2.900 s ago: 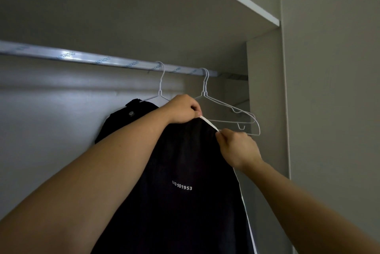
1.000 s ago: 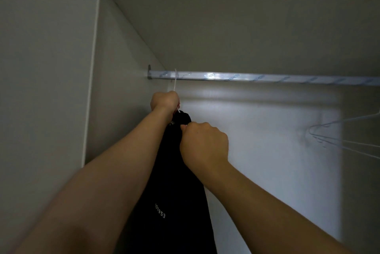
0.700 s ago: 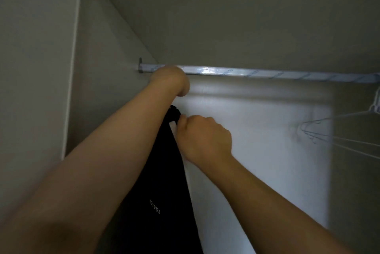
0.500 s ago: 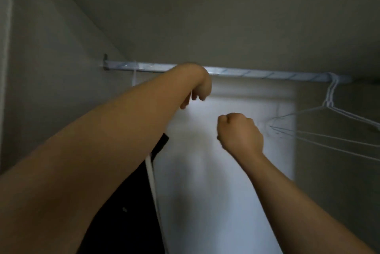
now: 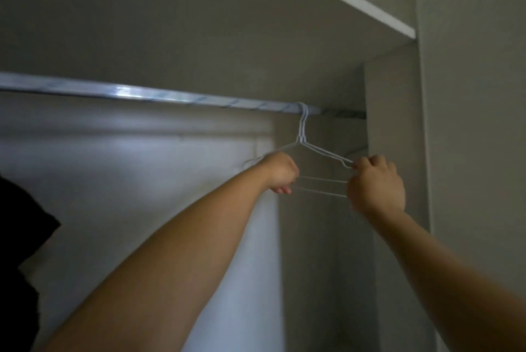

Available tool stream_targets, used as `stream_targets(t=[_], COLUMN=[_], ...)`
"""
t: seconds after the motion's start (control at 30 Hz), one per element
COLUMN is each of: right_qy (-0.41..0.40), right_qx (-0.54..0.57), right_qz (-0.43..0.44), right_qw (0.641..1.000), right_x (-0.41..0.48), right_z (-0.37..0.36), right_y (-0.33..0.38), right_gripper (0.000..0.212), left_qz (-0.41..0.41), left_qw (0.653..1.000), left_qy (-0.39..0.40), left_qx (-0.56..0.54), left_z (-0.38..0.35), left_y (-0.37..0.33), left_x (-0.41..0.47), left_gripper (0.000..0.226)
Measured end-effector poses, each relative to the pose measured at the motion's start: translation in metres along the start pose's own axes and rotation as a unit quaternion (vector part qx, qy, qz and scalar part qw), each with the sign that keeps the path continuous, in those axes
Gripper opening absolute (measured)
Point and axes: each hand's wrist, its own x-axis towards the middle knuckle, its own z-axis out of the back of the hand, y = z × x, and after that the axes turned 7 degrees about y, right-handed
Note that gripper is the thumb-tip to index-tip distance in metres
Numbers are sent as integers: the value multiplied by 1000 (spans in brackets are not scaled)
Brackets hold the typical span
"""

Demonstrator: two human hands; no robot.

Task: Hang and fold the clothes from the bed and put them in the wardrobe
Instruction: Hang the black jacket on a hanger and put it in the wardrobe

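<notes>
Wardrobe rail (image 5: 170, 95), hangers (image 5: 301, 136) below, ends within closed grip: left hand (image 5: 280, 171), right hand (image 5: 375, 183).

Dim interior, soft blur, glare on rail (image 5: 148, 94)

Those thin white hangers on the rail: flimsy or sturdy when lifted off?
Probably very light: the white wire hangers are only thin wire. They likely flex a little, given the slender bars between the left hand and right hand. Hooked together at one spot on the rail, they may snag each other when one is pulled.
</notes>
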Motion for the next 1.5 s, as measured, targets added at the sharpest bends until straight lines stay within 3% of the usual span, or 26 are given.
stream_targets(t=[0.07, 0.13, 0.3, 0.43, 0.6, 0.73, 0.97, 1.07, 1.13, 1.27, 1.5], right_qy=[-5, -6, 37, 35, 18, 2, -47, -87, -54, -16, 10], right_qx=[-40, -54, -93, -94, -46, 25, 130, 78, 73, 172, 156], right_qz=[3, 15, 26, 36, 81, 58, 29, 6, -11, -16, 0], right_qw=[999, 998, 995, 994, 996, 998, 990, 993, 996, 985, 988], right_x=[10, 18, 34, 31, 25, 22, 21, 18, 21, 27, 32], right_z=[2, 3, -6, -16, -24, -23, -14, -12, -12, -16, -20], right_y=[-16, -22, -29, -31, -25, -16, -1, -4, -8, -13, -23], right_gripper=[38, 41, 36, 30, 20, 10, 25, 40, 39, 28, 23], left_qz=[-16, -26, -69, -83, -84, -87, -129, -144, -143, -137, -107], left_qw=[1000, 999, 996, 988, 986, 986, 978, 976, 975, 974, 973], left_qy=[-14, -22, -7, 7, 10, -9, -60, -58, -47, -46, -48], left_qx=[-21, -25, 51, 134, 141, 145, 153, 155, 163, 174, 197], left_z=[-18, -31, -50, -58, -62, -53, -39, -41, -44, -51, -58], left_y=[-2, -2, 0, 13, 31, 42, 41, 35, 32, 28, 32], left_x=[18, 29, 47, 49, 53, 51, 38, 37, 40, 52, 79], left_gripper=[21, 36, 60, 59, 52, 63, 70, 69, 71, 70, 63])
